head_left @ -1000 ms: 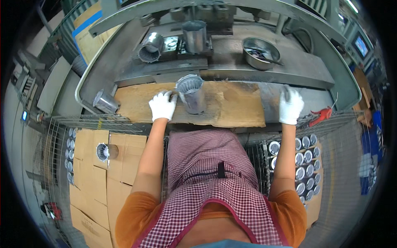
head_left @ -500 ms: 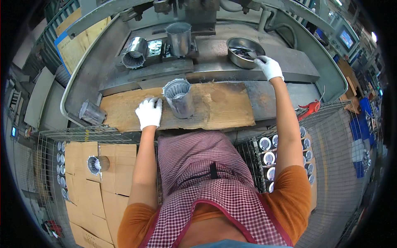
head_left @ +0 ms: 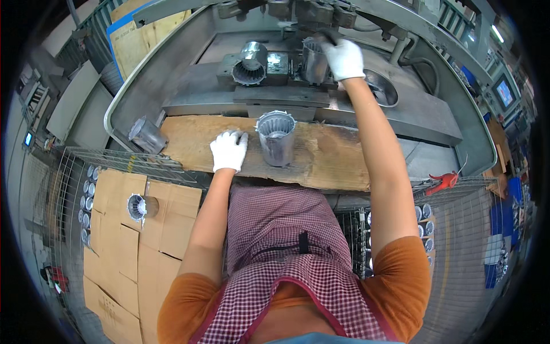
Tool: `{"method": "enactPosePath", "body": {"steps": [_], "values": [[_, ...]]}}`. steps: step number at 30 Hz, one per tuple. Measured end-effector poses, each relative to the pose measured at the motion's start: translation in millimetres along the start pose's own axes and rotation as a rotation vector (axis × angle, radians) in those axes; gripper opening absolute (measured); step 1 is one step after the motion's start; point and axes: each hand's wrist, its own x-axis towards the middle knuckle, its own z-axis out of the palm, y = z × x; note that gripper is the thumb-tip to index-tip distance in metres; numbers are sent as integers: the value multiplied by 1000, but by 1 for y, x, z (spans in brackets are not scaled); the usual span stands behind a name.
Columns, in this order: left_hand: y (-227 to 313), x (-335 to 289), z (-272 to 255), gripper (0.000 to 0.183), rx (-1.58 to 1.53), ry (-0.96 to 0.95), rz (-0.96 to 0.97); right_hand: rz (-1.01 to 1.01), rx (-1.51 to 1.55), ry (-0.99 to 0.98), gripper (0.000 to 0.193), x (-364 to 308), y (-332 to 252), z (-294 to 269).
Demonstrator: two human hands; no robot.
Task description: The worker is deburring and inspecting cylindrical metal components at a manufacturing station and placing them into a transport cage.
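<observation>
My left hand (head_left: 230, 151), in a white glove, rests on the wooden board (head_left: 338, 155) with its fingers laid out and nothing in them. Just right of it a ribbed, hollow metal cylinder (head_left: 277, 143) stands upright on the board. My right hand (head_left: 346, 59), also gloved, is raised over the machine bed beside a second metal cylinder (head_left: 314, 63) that stands upright in a fixture. A dark thing (head_left: 328, 39), smeared by motion, shows at its fingers, over that cylinder's rim; its kind is not clear. Partly behind my right wrist sits a round steel bowl (head_left: 385, 89) with dark contents.
Another cylinder (head_left: 251, 62) lies tilted in the fixture. One more (head_left: 148, 135) lies at the board's left end. Cardboard (head_left: 123, 252) in a wire cage at left bears another cylinder (head_left: 141, 207). A red-handled tool (head_left: 442, 182) hangs at right. Machine parts (head_left: 312, 10) overhang the bed.
My right hand has left the bowl and moved left and away from me to the fixture cylinder, with a dark thing in it. My left hand stays on the board. The view has shifted.
</observation>
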Motion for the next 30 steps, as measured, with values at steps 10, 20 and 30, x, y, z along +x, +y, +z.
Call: {"method": "enactPosePath", "body": {"steps": [10,20,30], "values": [[0,1,-8,34,-11,-13,-18,170,-75,177,45,-27,112,-39],[46,-1,-35,67,-874,-150,-98,341,-356,-128,47,-100,170,-58],[44,-41,-77,76,-530,57,-54,182,-86,137,48,-212,169,-103]]}}
